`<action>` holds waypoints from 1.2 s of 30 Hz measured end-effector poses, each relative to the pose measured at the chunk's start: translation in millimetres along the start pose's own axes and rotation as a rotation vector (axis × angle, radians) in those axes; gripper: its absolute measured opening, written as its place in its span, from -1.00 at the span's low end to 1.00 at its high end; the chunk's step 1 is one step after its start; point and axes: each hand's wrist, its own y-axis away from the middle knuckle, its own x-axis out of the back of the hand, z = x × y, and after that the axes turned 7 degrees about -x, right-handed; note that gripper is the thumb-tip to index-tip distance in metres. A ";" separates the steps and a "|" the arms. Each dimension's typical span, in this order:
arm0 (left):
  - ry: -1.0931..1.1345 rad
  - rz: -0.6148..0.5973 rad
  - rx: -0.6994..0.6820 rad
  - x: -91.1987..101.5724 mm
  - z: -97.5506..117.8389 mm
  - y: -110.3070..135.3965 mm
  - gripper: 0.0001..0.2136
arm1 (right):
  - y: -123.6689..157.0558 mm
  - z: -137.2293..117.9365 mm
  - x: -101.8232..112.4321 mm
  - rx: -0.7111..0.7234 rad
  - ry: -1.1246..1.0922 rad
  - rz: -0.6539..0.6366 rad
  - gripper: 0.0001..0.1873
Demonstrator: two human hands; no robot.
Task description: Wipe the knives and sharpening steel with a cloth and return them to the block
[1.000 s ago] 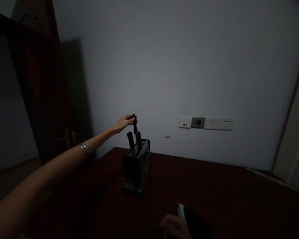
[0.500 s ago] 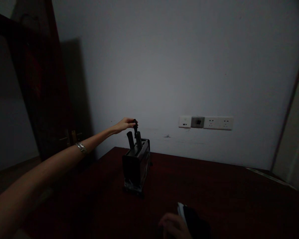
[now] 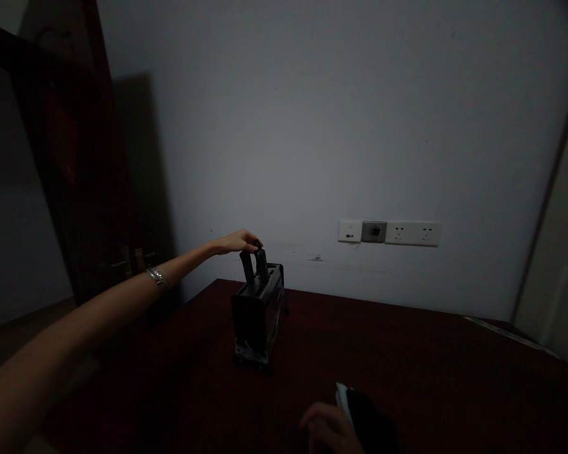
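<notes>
Left hand (image 3: 240,241): extended across to the block, palm downward, fingers closed around the top of a black handle (image 3: 258,244); gap between fingers nil but for the handle. Knife block (image 3: 248,325): dark, narrow, slotted along the top, standing upright on the left part of the counter (image 3: 383,359), pale marks at its lower front. Gripped handle: located directly above the block's top, its lower part hidden behind a neighbouring handle. Two further handles: a left handle (image 3: 247,267), dark, leaning slightly, and a right handle (image 3: 262,265), dark, close beside it; both project from the top slots. Bracelet (image 3: 156,277): silver-coloured, one, worn on the left forearm. Right hand (image 3: 330,427): low at the near edge of view, dim, fingers bent; whether they have hold of anything cannot be told. Dark item with a pale edge (image 3: 343,398): just beside the right hand, kind not discernible. Counter: dark red-brown, set near a pale wall (image 3: 303,126). Socket panel (image 3: 413,234): white, wall-mounted, adjoining a grey plate (image 3: 373,232).
</notes>
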 end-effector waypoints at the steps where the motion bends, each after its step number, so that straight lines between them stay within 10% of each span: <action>1: -0.008 -0.016 0.007 0.2 -0.3 -0.7 -0.69 | 0.7 -0.6 0.0 0.000 0.003 -0.001 -0.47; 15: -0.010 -0.143 0.037 -1.8 -5.3 -5.2 -0.67 | 3.3 -7.0 -2.3 0.011 0.004 0.019 -0.46; 24: 0.073 0.049 0.002 12.0 14.9 -4.0 -0.49 | 4.1 -10.8 -4.0 0.008 0.008 0.024 -0.41; 31: -0.241 0.652 -0.404 9.3 76.3 -5.4 -0.72 | 12.3 -22.2 -10.5 0.019 0.059 -0.011 -0.39; 36: -0.483 0.675 -0.756 -39.9 142.0 3.0 -0.76 | 26.6 -29.1 -19.0 0.097 0.360 0.077 -0.55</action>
